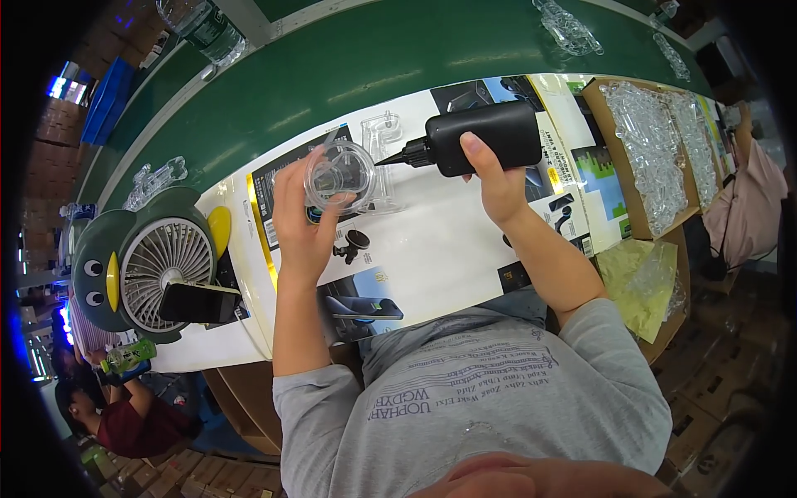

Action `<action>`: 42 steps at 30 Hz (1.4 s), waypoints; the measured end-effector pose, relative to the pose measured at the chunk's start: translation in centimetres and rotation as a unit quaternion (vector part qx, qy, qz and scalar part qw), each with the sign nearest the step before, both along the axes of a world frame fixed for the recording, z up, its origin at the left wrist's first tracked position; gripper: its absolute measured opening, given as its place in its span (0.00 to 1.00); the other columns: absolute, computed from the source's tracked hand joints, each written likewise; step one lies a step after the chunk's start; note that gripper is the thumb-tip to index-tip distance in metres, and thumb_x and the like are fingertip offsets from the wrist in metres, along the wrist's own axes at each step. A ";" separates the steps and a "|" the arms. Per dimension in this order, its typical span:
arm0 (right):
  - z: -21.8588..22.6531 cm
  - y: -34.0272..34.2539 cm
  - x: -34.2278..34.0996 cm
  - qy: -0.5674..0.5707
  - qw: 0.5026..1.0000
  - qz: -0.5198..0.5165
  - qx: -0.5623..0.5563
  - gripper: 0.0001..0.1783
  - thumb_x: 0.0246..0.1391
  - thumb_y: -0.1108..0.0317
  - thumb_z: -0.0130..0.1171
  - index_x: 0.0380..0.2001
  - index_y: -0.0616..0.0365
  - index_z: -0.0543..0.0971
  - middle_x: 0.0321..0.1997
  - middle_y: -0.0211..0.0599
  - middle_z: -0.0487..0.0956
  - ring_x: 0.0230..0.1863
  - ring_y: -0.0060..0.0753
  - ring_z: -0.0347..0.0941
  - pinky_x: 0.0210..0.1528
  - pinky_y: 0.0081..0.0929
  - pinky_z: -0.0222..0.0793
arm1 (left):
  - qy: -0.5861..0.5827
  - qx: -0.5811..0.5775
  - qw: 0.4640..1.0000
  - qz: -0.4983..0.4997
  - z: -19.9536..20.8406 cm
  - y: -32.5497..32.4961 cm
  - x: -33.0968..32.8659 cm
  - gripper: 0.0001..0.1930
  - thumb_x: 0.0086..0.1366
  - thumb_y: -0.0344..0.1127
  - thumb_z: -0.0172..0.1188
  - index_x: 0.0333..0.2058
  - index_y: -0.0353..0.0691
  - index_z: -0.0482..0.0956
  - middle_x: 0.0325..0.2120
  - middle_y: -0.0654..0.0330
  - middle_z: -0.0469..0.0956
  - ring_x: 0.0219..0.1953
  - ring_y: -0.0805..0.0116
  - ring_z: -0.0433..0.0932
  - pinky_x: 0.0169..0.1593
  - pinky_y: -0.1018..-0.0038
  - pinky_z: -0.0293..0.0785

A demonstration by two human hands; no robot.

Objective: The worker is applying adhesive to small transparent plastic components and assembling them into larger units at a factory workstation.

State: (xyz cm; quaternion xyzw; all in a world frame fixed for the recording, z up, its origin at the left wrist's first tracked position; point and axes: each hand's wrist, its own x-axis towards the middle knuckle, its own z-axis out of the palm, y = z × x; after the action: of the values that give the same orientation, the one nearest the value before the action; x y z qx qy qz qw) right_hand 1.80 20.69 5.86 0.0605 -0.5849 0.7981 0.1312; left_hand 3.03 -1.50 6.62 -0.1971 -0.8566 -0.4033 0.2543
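Note:
My left hand (300, 212) is closed around a clear round plastic part (340, 176), shaped like a shallow cup, raised above the table. In my right hand (496, 178) lies a black squeeze bottle (490, 137), tipped on its side with its thin nozzle pointing left. The nozzle tip is at the right rim of the clear part; whether it touches, I cannot tell. Just behind them another clear plastic piece (382, 131) with a long shape lies on the printed sheet (448, 241) covering the table.
A green penguin-shaped fan (166, 266) stands at left with a phone (199, 303) before it. At right is a cardboard box (647, 158) of clear plastic parts, with yellow paper (635, 286) nearer. A water bottle (203, 31) stands at the back left. Other people sit on both sides.

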 end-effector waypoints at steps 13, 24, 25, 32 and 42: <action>-0.1 0.2 0.0 -0.011 0.999 0.025 0.033 0.10 0.49 0.65 0.55 0.34 0.59 0.72 0.27 0.31 0.74 0.22 0.17 0.68 0.18 0.15 0.62 | 0.006 0.022 1.000 -0.019 -0.8 -1.3 -0.5 0.19 0.53 0.29 0.59 0.45 0.34 0.71 0.44 0.52 0.72 0.47 0.57 0.70 0.51 0.69 0.63; -0.2 0.2 0.1 -0.016 0.999 0.040 0.024 0.09 0.50 0.66 0.54 0.33 0.58 0.71 0.27 0.30 0.74 0.22 0.17 0.68 0.17 0.16 0.62 | -0.083 0.108 0.987 -0.085 -0.5 -2.2 -0.5 0.17 0.57 0.32 0.56 0.45 0.33 0.72 0.41 0.53 0.74 0.45 0.61 0.72 0.50 0.70 0.65; -0.3 0.2 0.1 -0.015 0.999 0.042 0.025 0.09 0.50 0.66 0.54 0.33 0.58 0.71 0.26 0.30 0.74 0.22 0.17 0.68 0.17 0.16 0.62 | -0.100 0.131 0.981 -0.105 -0.6 -2.4 -0.5 0.17 0.59 0.34 0.55 0.45 0.32 0.72 0.40 0.53 0.75 0.44 0.62 0.73 0.49 0.71 0.66; -0.2 0.3 0.2 -0.022 0.998 0.062 0.025 0.09 0.50 0.66 0.55 0.34 0.57 0.72 0.25 0.30 0.74 0.21 0.16 0.67 0.17 0.15 0.60 | -0.177 0.189 0.955 -0.143 -0.3 -2.8 -0.2 0.17 0.60 0.37 0.54 0.44 0.31 0.72 0.39 0.54 0.76 0.44 0.66 0.74 0.49 0.73 0.67; -0.3 0.5 0.4 -0.025 0.995 0.088 0.042 0.10 0.49 0.64 0.56 0.33 0.57 0.72 0.25 0.28 0.73 0.21 0.16 0.67 0.18 0.14 0.60 | -0.321 0.219 0.900 -0.197 0.8 -3.5 0.1 0.19 0.60 0.39 0.54 0.45 0.30 0.73 0.36 0.53 0.78 0.40 0.66 0.76 0.47 0.72 0.69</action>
State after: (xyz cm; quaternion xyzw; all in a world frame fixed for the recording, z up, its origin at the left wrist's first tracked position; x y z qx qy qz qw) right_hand 2.16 21.19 5.58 0.0972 -0.6136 0.7825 0.0431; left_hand 3.16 -5.04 7.37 -0.1613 -0.7254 -0.6640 -0.0826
